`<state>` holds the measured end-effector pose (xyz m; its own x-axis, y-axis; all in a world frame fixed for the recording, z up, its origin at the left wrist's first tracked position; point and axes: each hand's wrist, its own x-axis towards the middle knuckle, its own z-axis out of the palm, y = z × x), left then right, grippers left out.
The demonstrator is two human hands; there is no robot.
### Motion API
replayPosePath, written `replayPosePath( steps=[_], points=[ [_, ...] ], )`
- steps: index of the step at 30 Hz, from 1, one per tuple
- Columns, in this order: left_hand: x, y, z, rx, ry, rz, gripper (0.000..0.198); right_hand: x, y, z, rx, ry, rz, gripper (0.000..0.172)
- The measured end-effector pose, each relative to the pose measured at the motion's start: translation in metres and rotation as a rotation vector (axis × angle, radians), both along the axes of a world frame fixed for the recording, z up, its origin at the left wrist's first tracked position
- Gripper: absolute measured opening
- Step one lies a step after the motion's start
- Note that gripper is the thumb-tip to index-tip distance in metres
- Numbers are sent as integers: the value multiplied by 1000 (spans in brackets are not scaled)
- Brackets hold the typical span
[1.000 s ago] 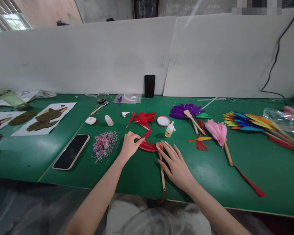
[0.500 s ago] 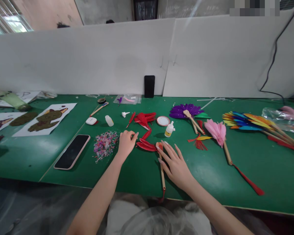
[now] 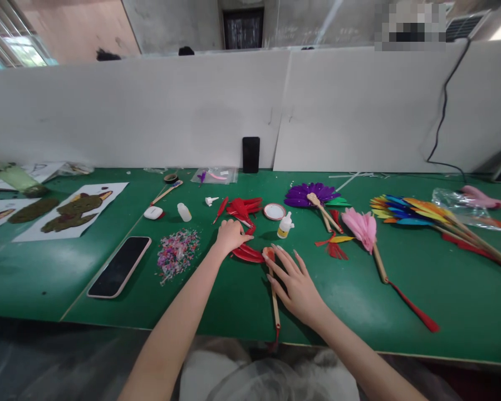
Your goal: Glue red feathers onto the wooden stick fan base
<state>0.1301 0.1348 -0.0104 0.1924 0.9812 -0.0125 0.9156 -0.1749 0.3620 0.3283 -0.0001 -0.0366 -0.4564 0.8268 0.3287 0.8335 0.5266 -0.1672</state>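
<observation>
My right hand [image 3: 295, 280] lies flat with fingers spread on the green table [image 3: 217, 301], pressing the wooden handle [image 3: 274, 303] of a half-made fan. Its fingertips reach the handle's top, where several red feathers [image 3: 247, 253] fan out to the left. My left hand [image 3: 230, 235] rests just above those feathers, fingers loosely bent, holding nothing that I can see. It is close to a loose pile of red feathers [image 3: 242, 208]. A small glue bottle [image 3: 284, 225] and a round lid [image 3: 274, 211] stand just beyond.
A phone [image 3: 119, 266] and a heap of coloured scraps [image 3: 177, 252] lie to the left. Purple [image 3: 311, 194], pink [image 3: 362, 225] and multicoloured [image 3: 413, 211] feather fans lie to the right. White partition boards [image 3: 192, 111] back the table, with a black phone [image 3: 250, 154] leaning against them.
My left hand let go of the red feather on the fan and moved up toward the loose red pile. My right hand stayed on the handle. The view tilted slightly.
</observation>
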Motion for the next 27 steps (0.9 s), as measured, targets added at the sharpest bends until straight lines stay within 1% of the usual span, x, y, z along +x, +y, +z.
replayPosePath(
  steps=[6, 11, 15, 18, 23, 25, 27],
  points=[
    [-6, -1, -4, -28, -1, -140, 18, 0, 0, 0, -13, 2, 8, 49],
    [-16, 0, -5, -43, -54, -227, 17, 1, -2, 1, -27, -7, -6, 53],
    [-35, 3, -1, -75, -108, -231, 15, 2, -4, 3, -49, 4, -25, 58],
    [-45, 0, 6, -85, -143, -216, 12, 3, -5, 3, -40, 37, -57, 61],
    [-41, -12, 15, -45, -159, -167, 28, 6, -5, 1, -3, 115, -55, 64],
    [-38, -14, 14, -57, -182, -170, 27, 8, -3, 3, 20, 184, -58, 60],
    [-37, -14, 12, -80, -224, -182, 22, 9, 3, 7, 35, 303, -86, 53]
  ],
)
